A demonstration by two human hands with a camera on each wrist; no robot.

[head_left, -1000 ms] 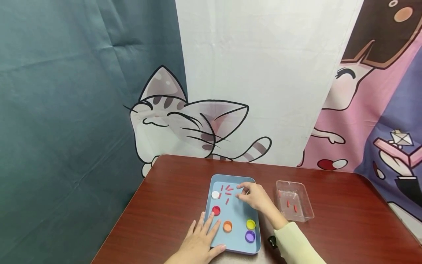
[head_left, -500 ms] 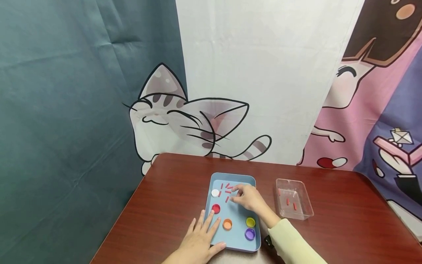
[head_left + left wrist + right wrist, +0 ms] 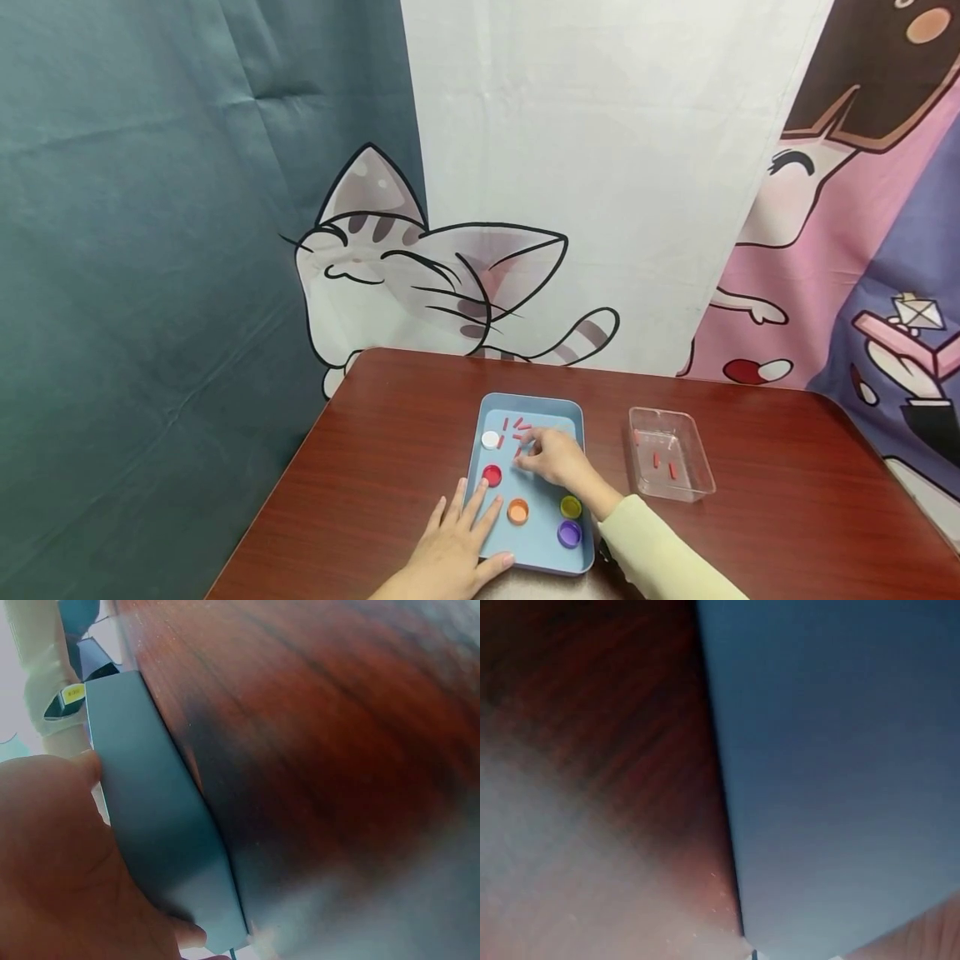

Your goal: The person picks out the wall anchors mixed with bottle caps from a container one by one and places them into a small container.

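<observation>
A light blue tray holds several short red sticks in its far half. Over these sticks is my right hand, thumb and forefinger curved and apart around one stick, with no clear grip on it. My left hand lies spread across the tray's left front edge, its forefinger near a red cap. In the left wrist view, that hand rests against the tray's outer wall. The right wrist view has only the tray's wall and table; the hand is out of sight there.
Also in the tray are a white cap, an orange cap, a yellow cap and a purple cap. Right of it, a clear plastic box contains 3 red sticks. Printed curtains hang behind the table.
My right hand has moved left and slightly nearer, from the tray's right side to the red sticks. My left hand stays on the tray edge.
</observation>
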